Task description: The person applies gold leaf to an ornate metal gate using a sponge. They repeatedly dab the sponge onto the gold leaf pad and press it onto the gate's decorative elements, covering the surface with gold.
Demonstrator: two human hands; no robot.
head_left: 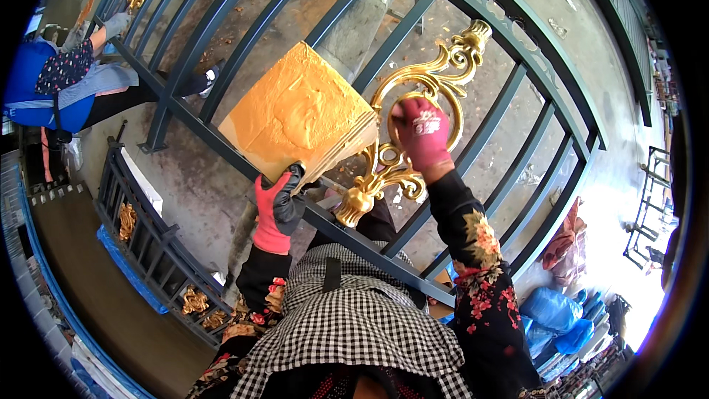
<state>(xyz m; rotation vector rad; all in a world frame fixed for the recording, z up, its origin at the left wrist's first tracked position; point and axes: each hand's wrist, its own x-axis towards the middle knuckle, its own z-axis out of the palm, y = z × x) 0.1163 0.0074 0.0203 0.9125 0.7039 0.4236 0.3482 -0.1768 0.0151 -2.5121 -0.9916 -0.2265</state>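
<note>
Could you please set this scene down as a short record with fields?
Left hand: gloved in red and black, gripping the near edge of a gold-smeared block
Right hand: gloved in red, over the middle of a gold scroll ornament; anything held is hidden
Ornament position: within a dark metal railing
Upper left: another person in blue, one gloved hand by the railing
Lower right: blue plastic bundle

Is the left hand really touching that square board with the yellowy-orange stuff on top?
Touching. The head view shows the left hand gripping the near corner of the orange-smeared board, with no gap between them.
</note>
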